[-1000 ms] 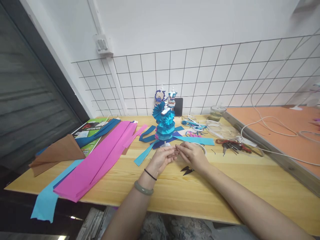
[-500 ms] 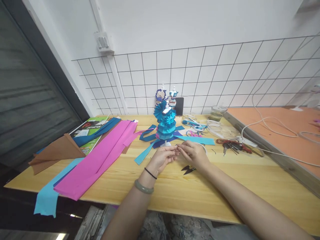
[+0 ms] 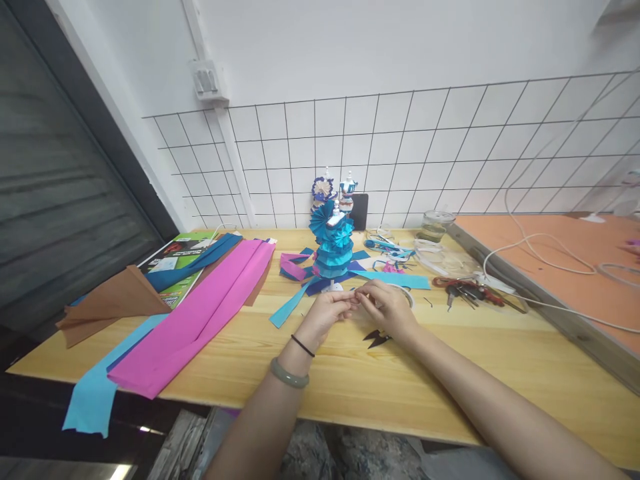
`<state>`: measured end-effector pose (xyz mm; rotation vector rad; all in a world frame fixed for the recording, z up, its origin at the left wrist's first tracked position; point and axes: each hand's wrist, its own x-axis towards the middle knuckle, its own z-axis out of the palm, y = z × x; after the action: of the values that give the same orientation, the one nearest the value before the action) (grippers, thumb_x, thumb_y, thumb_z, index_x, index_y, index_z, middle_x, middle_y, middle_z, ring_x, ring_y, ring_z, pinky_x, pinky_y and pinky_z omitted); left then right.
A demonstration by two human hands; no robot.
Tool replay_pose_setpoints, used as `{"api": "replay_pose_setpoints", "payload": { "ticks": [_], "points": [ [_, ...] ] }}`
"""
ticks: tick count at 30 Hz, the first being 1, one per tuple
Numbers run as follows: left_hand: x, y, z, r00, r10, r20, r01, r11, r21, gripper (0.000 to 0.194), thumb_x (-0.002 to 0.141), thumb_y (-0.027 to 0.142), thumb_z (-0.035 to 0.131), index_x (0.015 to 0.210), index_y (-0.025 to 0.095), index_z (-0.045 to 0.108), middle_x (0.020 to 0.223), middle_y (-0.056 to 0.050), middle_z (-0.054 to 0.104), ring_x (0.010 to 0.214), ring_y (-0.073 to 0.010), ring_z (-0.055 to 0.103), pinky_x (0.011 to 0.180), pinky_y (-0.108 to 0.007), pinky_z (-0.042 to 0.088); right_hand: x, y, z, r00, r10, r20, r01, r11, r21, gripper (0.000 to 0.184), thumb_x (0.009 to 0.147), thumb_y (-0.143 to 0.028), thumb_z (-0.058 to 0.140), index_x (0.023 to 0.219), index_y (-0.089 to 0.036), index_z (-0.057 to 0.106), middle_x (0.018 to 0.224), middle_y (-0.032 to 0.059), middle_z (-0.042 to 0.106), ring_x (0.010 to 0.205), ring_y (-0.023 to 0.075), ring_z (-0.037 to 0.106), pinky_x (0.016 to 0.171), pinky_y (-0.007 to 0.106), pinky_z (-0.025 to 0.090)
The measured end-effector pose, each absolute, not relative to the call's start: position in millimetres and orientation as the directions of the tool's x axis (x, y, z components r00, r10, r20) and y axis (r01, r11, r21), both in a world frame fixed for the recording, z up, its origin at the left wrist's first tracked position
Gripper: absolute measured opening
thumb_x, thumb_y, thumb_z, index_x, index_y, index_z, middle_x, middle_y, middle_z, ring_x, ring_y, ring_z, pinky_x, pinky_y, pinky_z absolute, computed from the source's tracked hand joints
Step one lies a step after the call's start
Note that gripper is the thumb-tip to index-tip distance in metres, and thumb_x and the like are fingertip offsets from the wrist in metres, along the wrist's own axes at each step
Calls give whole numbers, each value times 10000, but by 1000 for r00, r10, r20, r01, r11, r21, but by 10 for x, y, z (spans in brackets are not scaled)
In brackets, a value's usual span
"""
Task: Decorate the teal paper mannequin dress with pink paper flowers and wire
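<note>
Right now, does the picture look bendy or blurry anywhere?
Head view: the wall grid slants and the dark shutter leans; head view: things at the far right, past the orange surface, look soft; head view: anything between the left hand and right hand is too small to make out.

I count one left hand and one right hand of mine, one black wristband, one greenish bangle, one pair of black snips, three decorated dress stands, one glass bowl, one dark upright slab, one wall box, one wooden table and one orange surface.
</note>
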<state>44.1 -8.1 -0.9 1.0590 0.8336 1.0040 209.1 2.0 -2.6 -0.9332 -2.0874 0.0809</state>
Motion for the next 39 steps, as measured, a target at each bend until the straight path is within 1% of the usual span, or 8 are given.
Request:
{"api": "replay_pose_setpoints", "payload": {
  "ticks": [5, 12, 15, 19, 22, 27, 31, 39],
  "points": [
    [463, -66, 4, 291, 956, -40, -157, 89, 984, 251, 611, 170, 621, 847, 146, 704, 775, -66, 653, 683, -115, 535, 596, -221, 352, 2062, 24, -34, -328, 748, 577, 551, 648, -526, 167, 849, -259, 439, 770, -193, 571, 738, 48, 596, 644, 152, 535, 561, 266, 423],
    [448, -88, 26, 344, 939, -6, -140, 57, 989, 255, 645, 189, 595, 876, 155, 699, 801, -49, 646, 709, -114, 524, 611, -219, 345, 2048, -2, 4, -335, 756, 563, 554, 641, -531, 161, 839, -292, 459, 785, -197, 577, 754, 49, 590, 644, 153, 530, 607, 282, 417],
    [450, -82, 20, 333, 943, 15, -112, 24, 993, 234, 651, 195, 594, 852, 143, 702, 751, -37, 641, 650, -100, 503, 590, -217, 338, 2031, 5, -19, -286, 803, 522, 537, 586, -607, 195, 827, -340, 470, 762, -194, 583, 723, 41, 588, 625, 152, 517, 576, 274, 401],
    [451, -53, -17, 288, 955, -66, -139, 110, 984, 221, 630, 213, 632, 823, 124, 692, 733, -58, 639, 639, -101, 525, 582, -217, 361, 1995, 39, -65, -234, 917, 323, 333, 388, -860, 265, 808, -428, 479, 791, -178, 564, 645, 10, 565, 522, 117, 470, 507, 246, 380],
    [441, -37, -42, 251, 960, -123, -185, 172, 968, 216, 625, 241, 660, 801, 116, 672, 714, -70, 636, 615, -98, 540, 576, -219, 381, 1969, 72, -76, -212, 950, 229, 167, 266, -949, 316, 765, -480, 520, 770, -165, 546, 561, -21, 518, 474, 98, 443, 486, 230, 369],
    [400, -11, -31, 94, 984, -154, -435, 179, 882, 244, 625, 238, 696, 824, 137, 599, 731, -62, 631, 643, -109, 579, 616, -236, 425, 1901, 48, 26, -236, 932, 274, 185, 320, -929, 311, 771, -466, 524, 782, -159, 571, 538, -33, 486, 472, 96, 436, 489, 226, 368],
    [354, 30, -30, 108, 989, -101, -623, 146, 768, 220, 637, 209, 694, 792, 151, 549, 754, -48, 631, 708, -123, 605, 684, -255, 445, 1805, 13, 110, -258, 905, 338, 225, 396, -890, 292, 785, -446, 513, 804, -165, 590, 612, -8, 535, 488, 102, 453, 482, 228, 395],
    [328, 85, -83, 166, 985, -47, -713, 153, 684, 136, 679, 174, 641, 754, 146, 531, 842, -58, 644, 782, -143, 614, 749, -290, 447, 1619, 133, 56, -170, 862, 477, 321, 506, -801, 270, 838, -397, 450, 833, -172, 599, 733, 44, 609, 565, 132, 523, 526, 253, 448]
  ]
}}
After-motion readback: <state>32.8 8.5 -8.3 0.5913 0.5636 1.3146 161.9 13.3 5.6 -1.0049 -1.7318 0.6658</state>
